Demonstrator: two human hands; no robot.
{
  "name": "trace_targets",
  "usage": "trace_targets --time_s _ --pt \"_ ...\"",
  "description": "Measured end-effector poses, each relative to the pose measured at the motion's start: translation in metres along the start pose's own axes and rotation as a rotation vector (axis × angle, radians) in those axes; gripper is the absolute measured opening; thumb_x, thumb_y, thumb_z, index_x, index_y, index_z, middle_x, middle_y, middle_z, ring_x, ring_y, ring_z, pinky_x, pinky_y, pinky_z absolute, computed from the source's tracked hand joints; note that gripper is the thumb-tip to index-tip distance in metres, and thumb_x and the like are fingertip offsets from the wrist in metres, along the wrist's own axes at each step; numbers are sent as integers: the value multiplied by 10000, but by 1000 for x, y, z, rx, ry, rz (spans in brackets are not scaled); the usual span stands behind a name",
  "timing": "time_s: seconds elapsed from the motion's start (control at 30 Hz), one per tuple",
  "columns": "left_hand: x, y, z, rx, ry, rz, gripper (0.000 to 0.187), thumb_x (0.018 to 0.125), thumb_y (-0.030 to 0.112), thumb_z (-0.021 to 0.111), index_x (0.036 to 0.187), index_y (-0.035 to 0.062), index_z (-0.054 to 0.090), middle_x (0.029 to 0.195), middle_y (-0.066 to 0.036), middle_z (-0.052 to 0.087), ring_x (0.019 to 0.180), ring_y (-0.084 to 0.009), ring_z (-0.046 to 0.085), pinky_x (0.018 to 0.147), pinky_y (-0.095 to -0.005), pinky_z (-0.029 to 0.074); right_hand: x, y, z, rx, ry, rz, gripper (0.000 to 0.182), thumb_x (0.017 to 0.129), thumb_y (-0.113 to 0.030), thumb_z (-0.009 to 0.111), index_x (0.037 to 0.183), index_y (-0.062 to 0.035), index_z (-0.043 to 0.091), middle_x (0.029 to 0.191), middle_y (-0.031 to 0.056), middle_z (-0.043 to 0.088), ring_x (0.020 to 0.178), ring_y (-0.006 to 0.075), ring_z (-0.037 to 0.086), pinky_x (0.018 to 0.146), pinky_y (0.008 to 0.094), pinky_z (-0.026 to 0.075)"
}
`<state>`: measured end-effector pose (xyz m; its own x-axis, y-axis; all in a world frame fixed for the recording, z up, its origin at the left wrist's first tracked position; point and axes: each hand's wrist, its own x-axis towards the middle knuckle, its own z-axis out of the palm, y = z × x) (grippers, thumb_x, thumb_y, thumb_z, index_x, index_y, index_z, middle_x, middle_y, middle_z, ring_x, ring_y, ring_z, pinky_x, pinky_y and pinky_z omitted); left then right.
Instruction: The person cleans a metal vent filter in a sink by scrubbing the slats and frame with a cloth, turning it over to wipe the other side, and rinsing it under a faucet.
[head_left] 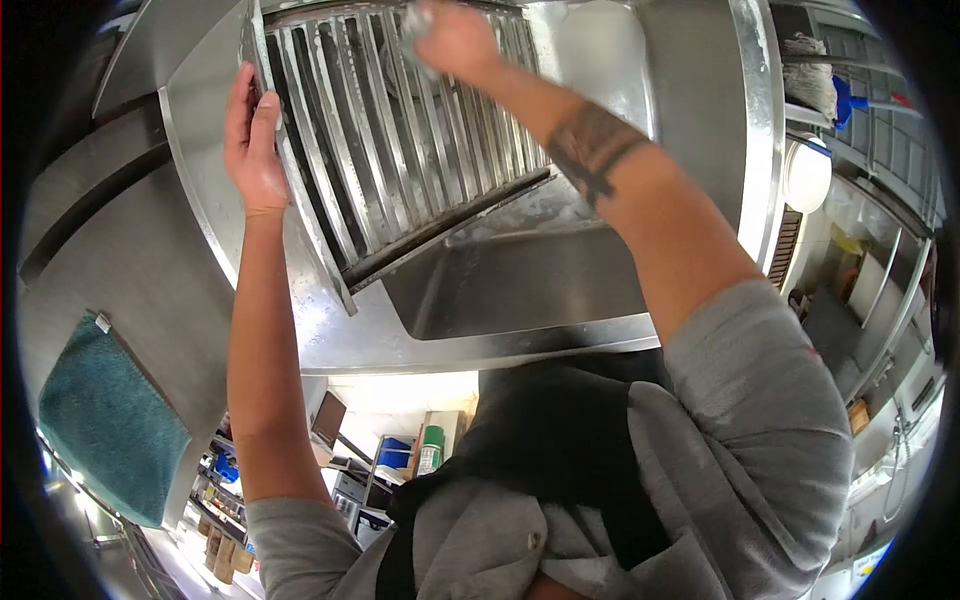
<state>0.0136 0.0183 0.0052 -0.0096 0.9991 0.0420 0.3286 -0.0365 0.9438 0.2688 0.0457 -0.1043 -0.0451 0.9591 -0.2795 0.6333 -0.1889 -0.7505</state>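
The left hand is steadying the left edge of a slatted metal filter, which is leaning over the sink. The right hand is holding a blurred pale pad at its far slats. A green towel is lying at left.

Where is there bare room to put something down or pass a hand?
Bare steel lies right of the sink, also between the sink and the towel at left. A hand could probably pass through the sink's near part. Crowded is the grille: left hand at its side, right hand with a pad over it.
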Motion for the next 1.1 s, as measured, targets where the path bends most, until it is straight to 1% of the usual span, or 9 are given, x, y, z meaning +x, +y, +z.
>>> trace_targets --time_s 0.07,0.13,0.33,0.57,0.63,0.77,0.87,1.0,1.1 --pt "-1 3 0 1 -15 8 477 1019 109 628 1474 -3 541 1499 -83 545 1374 -190 500 1185 -330 351 4 -10 -12 85 6 93 384 854 -108 581 1208 -11 693 1140 281 703 1099 446 663 966 479 534" --pt "-1 -2 0 -15 -16 27 477 1020 105 623 1476 -6 537 1504 -84 540 1375 -189 498 1186 -333 351 -33 8 20 -18 90 -82 301 856 -308 739 1112 -154 701 897 110 748 744 242 738 678 407 635" --pt "1 0 1 10 -12 45 479 1026 100 612 1483 -13 526 1513 -87 531 1374 -191 497 1189 -340 347 -162 39 54 -154 58 -418 403 843 -350 760 1158 -108 694 989 111 769 859 294 752 813 433 624" --pt "0 2 1 53 -37 12 520 1046 177 565 1525 -9 482 1519 -118 526 1377 -210 485 1201 -347 302 20 13 12 -126 170 -189 334 849 -386 698 1121 -193 692 913 123 761 844 291 758 758 467 618" --pt "-1 1 1 23 -32 30 503 1038 146 590 1506 -14 500 1519 -105 527 1368 -201 491 1194 -344 320 -45 -2 7 -73 -33 -35 347 847 -294 724 1154 -138 679 937 122 765 830 302 760 758 459 637" --pt "1 1 1 62 -19 65 486 1033 119 609 1490 -20 517 1525 -98 523 1362 -192 496 1184 -337 338 -170 39 56 -139 23 -378 433 811 -250 795 1205 -130 663 1011 107 747 887 231 745 772 423 635" --pt "1 7 4 68 -22 12 499 1044 158 577 1510 -3 503 1515 -104 528 1369 -197 489 1193 -339 317 -104 26 35 -163 -218 -195 447 831 -259 772 1244 -129 658 1012 113 748 890 265 749 797 437 629" --pt "1 4 1 133 -50 54 511 1050 198 557 1525 20 499 1519 -99 530 1393 -203 470 1207 -334 286 25 4 -1 -118 41 -135 375 813 -235 697 1173 -130 677 1006 153 758 909 297 759 812 465 621" --pt "0 3 0 155 -47 84 512 1051 211 564 1519 13 504 1536 -101 522 1414 -209 457 1214 -333 275 -13 5 15 5 -8 -16 411 815 -230 691 1209 -115 665 1012 149 749 900 308 748 833 461 621"
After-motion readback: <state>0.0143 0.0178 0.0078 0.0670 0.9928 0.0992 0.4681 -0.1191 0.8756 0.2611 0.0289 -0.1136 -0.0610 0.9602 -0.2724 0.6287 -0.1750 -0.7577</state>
